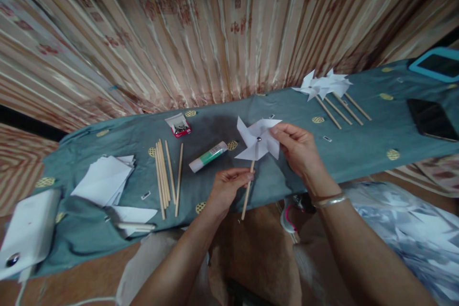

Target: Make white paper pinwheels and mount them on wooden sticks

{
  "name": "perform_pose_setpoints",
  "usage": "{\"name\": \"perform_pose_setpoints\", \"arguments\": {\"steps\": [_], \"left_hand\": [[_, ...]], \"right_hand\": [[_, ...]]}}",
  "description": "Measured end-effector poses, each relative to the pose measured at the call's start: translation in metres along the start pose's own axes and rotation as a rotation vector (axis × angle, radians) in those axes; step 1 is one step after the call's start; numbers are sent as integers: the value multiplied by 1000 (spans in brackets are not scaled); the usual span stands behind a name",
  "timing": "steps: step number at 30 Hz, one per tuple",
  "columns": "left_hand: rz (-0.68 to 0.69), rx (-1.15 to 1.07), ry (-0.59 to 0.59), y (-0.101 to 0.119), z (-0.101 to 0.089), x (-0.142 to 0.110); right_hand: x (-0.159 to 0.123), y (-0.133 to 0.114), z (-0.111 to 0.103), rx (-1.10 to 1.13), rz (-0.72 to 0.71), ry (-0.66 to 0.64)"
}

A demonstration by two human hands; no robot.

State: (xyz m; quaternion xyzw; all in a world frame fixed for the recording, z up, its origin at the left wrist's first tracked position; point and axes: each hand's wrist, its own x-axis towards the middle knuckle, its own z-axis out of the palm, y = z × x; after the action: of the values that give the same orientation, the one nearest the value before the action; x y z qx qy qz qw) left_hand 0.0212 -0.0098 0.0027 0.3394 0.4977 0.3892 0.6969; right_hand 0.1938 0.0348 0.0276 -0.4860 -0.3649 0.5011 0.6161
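Observation:
A white paper pinwheel [265,146] with a shiny round pin at its centre is held up over the front of the cloth. My left hand [229,186] pinches its wooden stick [246,198] just below the blades. The thumb and fingers of my right hand [296,146] are closed on the edge of a blade at the right. Left of the pinwheel lies a green and white glue stick [208,157]. Several loose wooden sticks [163,179] lie beyond it, and a small open red box [180,126] of metal pins sits behind them.
Several pinwheels on sticks [324,86] lie at the back right, near a black phone [432,118] and a blue-framed tablet [437,64]. At the left are stacked white paper sheets [103,179] and a white device [30,229] with a cable. A curtain [215,33] hangs behind the table.

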Motion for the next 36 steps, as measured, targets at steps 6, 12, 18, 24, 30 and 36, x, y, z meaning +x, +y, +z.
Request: {"name": "perform_pose_setpoints", "arguments": {"steps": [6,12,18,24,30,36], "left_hand": [[4,-21,50,-1,1,1],[29,-18,57,0,-1,1],[38,-25,71,1,-1,1],[48,-35,79,2,0,1],[71,-48,108,2,0,2],[100,-41,130,3,-1,2]], "right_hand": [[0,2,-1,-38,15,-18],[-1,4,-1,18,76,-19],[-3,4,2,99,171,-34],[-7,0,7,112,222,-50],[-9,0,9,94,251,-73],[-13,4,12,59,234,-102]]}}
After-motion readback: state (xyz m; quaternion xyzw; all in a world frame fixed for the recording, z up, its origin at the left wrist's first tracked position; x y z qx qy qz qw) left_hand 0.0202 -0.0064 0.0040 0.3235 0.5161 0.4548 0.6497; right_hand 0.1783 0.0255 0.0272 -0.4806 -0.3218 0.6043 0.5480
